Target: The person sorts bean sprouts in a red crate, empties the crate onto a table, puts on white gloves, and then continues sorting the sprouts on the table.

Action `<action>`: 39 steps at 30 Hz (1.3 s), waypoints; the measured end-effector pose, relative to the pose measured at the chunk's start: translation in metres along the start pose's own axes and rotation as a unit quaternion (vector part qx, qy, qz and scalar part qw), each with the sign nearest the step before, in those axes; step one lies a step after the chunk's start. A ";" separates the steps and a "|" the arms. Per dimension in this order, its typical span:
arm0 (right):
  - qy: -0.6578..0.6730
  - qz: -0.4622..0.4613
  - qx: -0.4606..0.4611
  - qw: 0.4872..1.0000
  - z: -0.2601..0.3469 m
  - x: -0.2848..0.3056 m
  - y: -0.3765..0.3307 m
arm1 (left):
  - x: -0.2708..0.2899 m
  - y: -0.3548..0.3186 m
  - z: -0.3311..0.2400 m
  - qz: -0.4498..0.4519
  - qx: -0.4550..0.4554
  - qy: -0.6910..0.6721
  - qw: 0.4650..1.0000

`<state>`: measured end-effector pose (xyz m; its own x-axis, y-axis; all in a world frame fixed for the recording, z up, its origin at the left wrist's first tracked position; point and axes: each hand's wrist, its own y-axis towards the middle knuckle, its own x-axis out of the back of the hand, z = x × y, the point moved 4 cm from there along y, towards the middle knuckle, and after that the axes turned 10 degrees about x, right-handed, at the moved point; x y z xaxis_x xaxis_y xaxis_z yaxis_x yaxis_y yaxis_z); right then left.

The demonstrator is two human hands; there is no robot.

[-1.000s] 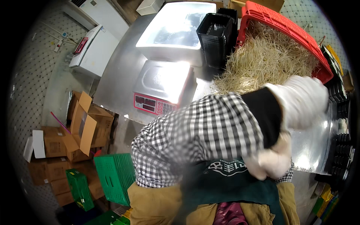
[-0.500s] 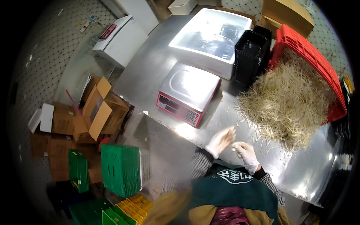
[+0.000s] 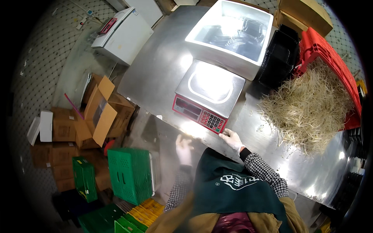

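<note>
Cardboard boxes [image 3: 97, 112], brown and partly flattened, lie heaped on the floor at the left of the frame. Below them, lower left, stand green plastic crates [image 3: 130, 174], with yellow crates [image 3: 149, 211] at the bottom edge just right of them. Upper left: a white chest-type cabinet [image 3: 122, 35] with a red panel on its lid.

Left hand [image 3: 183, 149], white-gloved and motion-blurred, sits left of centre, off the table edge and over the floor. Fingers spread and pointing up the frame; nothing held, nothing touched.

Steel table [image 3: 155, 73] runs diagonally from upper centre to lower right. On it at centre, a weighing scale [image 3: 210, 95]: bare steel platter, red front panel with keypad facing the person. Above it in the frame, a white foam box [image 3: 231, 35] holding clear trays.

Right hand [image 3: 232, 139], white-gloved, rests on the table edge just below the scale's keypad corner. Fingers extended and lying fairly flat; whether they touch the scale cannot be told. Nothing gripped.

Right of the foam box, a stack of black trays [image 3: 280, 56]. Further right, a pile of pale straw-like sprouts [image 3: 311, 108] spills from a red crate [image 3: 330, 62] onto the table, well apart from the right hand.
</note>
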<state>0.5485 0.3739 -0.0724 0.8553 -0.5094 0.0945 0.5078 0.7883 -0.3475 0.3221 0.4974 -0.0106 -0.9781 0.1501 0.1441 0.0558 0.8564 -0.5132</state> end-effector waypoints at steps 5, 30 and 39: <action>-0.077 -0.070 -0.071 0.992 0.015 -0.011 0.016 | 0.024 0.047 -0.010 0.016 0.011 -0.052 0.998; 0.463 -0.204 0.246 0.827 0.178 0.047 -0.050 | -0.219 -0.113 -0.016 0.567 0.462 -0.246 0.636; 0.061 -0.491 0.131 0.859 0.029 0.232 -0.107 | -0.328 -0.141 0.063 0.650 0.025 0.214 0.728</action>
<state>0.6961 0.1816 0.0136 -0.0079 -0.9929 0.1184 0.9977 0.0002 0.0677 0.6225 0.2965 -0.0385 0.0481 0.9678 -0.2470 0.8620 -0.1652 -0.4792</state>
